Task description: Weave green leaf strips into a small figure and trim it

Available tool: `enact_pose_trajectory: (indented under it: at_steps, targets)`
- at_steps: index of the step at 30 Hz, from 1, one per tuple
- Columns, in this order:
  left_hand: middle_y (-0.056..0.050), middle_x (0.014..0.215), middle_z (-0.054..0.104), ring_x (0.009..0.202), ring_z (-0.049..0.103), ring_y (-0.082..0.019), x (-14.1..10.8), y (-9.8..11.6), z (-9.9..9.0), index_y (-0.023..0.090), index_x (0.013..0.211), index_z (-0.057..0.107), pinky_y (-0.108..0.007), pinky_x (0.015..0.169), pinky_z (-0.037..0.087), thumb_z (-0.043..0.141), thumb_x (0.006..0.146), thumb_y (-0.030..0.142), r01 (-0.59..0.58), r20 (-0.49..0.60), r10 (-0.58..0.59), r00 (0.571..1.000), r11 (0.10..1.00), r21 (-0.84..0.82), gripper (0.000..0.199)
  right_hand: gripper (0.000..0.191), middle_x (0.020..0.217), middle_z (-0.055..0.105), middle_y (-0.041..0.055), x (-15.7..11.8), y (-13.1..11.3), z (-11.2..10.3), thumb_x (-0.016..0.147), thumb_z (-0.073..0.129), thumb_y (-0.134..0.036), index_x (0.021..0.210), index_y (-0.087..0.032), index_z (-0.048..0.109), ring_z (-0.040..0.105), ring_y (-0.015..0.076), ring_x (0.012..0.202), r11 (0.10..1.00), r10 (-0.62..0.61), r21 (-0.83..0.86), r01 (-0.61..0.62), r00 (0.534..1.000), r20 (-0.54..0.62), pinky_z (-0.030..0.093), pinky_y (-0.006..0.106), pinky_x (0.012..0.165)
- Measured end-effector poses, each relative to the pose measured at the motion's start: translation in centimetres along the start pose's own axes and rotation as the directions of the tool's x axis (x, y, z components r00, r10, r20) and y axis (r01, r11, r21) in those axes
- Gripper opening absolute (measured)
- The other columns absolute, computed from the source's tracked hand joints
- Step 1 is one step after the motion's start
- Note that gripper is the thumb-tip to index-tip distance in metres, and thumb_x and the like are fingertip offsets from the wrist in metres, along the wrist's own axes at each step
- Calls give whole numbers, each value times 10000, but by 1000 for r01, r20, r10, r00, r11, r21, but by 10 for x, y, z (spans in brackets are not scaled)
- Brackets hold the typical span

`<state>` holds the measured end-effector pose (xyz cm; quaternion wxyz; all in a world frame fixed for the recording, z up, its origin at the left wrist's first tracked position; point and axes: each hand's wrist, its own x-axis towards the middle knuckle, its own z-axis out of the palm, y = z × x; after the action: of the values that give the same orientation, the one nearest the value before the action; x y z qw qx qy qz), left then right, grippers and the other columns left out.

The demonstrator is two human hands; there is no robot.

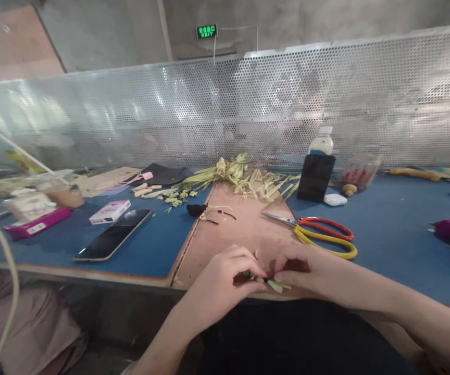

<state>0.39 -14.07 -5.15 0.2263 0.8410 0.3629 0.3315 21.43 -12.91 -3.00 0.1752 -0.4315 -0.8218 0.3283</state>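
At the front edge of the wooden board, my left hand (228,271) has its fingers curled in a pinch on a small corn husk piece (275,285). My right hand (303,268) pinches the same piece from the other side, thumb and forefinger together. The piece is pale green with a dark spot between my fingertips, and much of it is hidden by them. Scissors (324,237) with one red and one yellow handle lie beyond my right hand, blades pointing left. A black thread bundle (196,209) and short dark threads (227,214) rest farther back on the board.
Corn husks (233,174) are heaped at the back. Left are a phone (113,237), a small box (110,212), a tissue pack (39,223) and a drink cup (63,190). Right are an upright phone (316,178), a bottle (321,142) and a white case (335,200). Perforated metal (287,104) stands behind.
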Motion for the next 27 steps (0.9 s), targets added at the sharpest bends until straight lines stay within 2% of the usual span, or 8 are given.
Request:
enact_pose_trajectory:
  at_steps: [4, 8, 14, 19, 22, 27]
  targets:
    - [10, 867, 604, 851, 527, -122, 1, 3, -2, 219, 825, 626, -228, 756, 396, 632, 714, 280, 62, 24, -62, 998, 998, -19, 127, 208, 799, 586, -16, 0, -5, 1, 827, 475, -389, 810, -212, 584, 525, 121, 732, 1000, -23, -4, 23, 1000, -19, 399, 238, 645]
    - [7, 856, 597, 826, 527, -123, 2, 5, -3, 223, 840, 625, -229, 726, 394, 625, 719, 288, 78, 45, -77, 996, 997, -9, 137, 223, 765, 562, -14, 0, -9, 5, 852, 436, -373, 784, -203, 565, 506, 119, 717, 999, -43, 3, 43, 998, -43, 396, 237, 642]
    - [-4, 907, 599, 878, 527, -135, 2, 7, -6, 235, 906, 630, -239, 765, 397, 607, 731, 323, 86, 78, -83, 994, 995, -45, 197, 233, 750, 553, -7, 1, -12, 13, 888, 364, -291, 760, -191, 532, 487, 113, 702, 990, -132, -64, 125, 984, -118, 383, 242, 652]
    - [-10, 877, 608, 893, 523, -149, 4, 13, -8, 220, 836, 645, -260, 791, 390, 553, 773, 289, 91, 77, -88, 993, 995, -29, 132, 247, 727, 563, 2, 3, -14, 15, 885, 361, -284, 756, -185, 547, 485, 117, 677, 985, -135, -119, 122, 984, -114, 377, 247, 615]
    - [-14, 831, 610, 853, 528, -148, 8, 16, -8, 201, 785, 640, -263, 767, 391, 484, 812, 274, 107, 70, -106, 992, 994, -3, 174, 253, 695, 552, 7, 6, -13, 15, 878, 372, -278, 716, -174, 536, 471, 114, 649, 981, -162, -133, 145, 978, -131, 367, 242, 578]
    - [-17, 865, 618, 896, 517, -156, 12, 19, -6, 190, 753, 638, -270, 809, 388, 505, 784, 217, 88, 63, -88, 994, 996, 4, 140, 282, 604, 495, -13, 9, -8, 17, 873, 377, -261, 627, -168, 480, 420, 96, 578, 961, -220, -205, 187, 963, -157, 328, 233, 542]
